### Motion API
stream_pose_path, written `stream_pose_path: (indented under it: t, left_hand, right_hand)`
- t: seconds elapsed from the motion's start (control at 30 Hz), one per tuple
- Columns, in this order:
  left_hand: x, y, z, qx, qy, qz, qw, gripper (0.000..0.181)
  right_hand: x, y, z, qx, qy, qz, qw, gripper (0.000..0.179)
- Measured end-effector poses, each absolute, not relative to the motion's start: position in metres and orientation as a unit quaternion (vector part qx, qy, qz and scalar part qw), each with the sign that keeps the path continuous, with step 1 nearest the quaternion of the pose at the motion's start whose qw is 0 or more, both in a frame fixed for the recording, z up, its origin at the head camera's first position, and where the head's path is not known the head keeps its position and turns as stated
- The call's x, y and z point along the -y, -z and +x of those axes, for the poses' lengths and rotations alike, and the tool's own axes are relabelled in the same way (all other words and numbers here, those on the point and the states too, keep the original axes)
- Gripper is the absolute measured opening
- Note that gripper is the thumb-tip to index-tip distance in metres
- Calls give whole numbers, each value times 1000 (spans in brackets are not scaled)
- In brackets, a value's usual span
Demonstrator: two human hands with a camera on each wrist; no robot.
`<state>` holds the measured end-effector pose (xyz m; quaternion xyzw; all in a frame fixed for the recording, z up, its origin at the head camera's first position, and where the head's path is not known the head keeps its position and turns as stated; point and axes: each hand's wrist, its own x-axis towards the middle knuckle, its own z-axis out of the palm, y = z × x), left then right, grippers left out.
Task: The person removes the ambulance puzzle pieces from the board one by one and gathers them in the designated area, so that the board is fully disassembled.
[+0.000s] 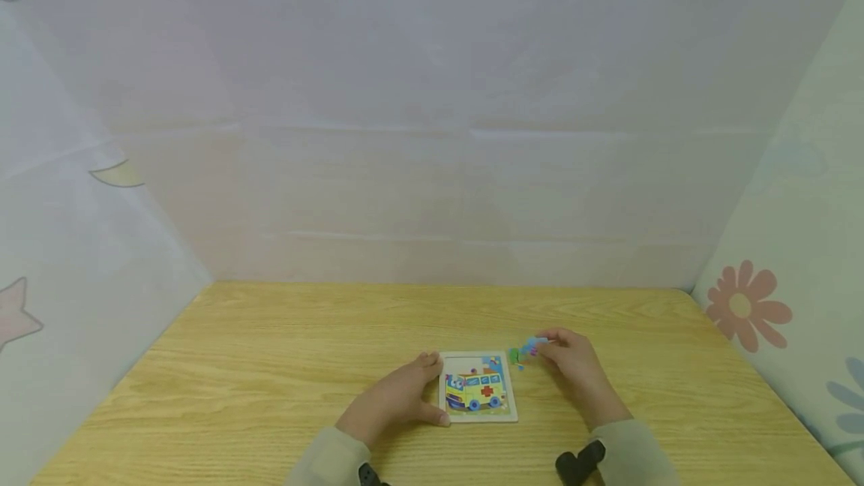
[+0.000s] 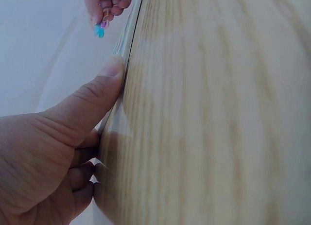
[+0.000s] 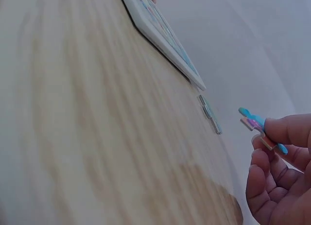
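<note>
A square jigsaw puzzle (image 1: 481, 394) in a pale frame lies on the table, showing a yellow ambulance with a red cross; a pale gap shows at its upper left. My left hand (image 1: 403, 394) holds the frame's left side, thumb (image 2: 112, 68) along the near corner and fingers farther up the edge. Off the frame's upper right corner, my right hand (image 1: 572, 360) pinches small blue and pink-orange puzzle pieces (image 3: 253, 122) between thumb and fingertips, raised over the table. Beneath them a loose green piece (image 1: 515, 356) lies by the frame.
The wood-grain table (image 1: 283, 336) reaches back to a pale hanging cloth (image 1: 432, 171). Printed cloth walls stand at both sides, with a red flower (image 1: 740, 305) on the right one. Black straps (image 1: 582, 463) sit on the wrists.
</note>
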<state>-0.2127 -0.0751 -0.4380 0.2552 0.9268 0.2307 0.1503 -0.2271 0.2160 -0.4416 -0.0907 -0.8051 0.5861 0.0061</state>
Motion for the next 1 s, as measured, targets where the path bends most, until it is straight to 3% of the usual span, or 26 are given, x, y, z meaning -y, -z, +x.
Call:
stream_pose_path:
  t: [1.0]
  left_hand:
    - [75,434,-210,-925,-236,256,154,93]
  right_hand:
    - [-227,447,-232,892,-444,-87,-1,27]
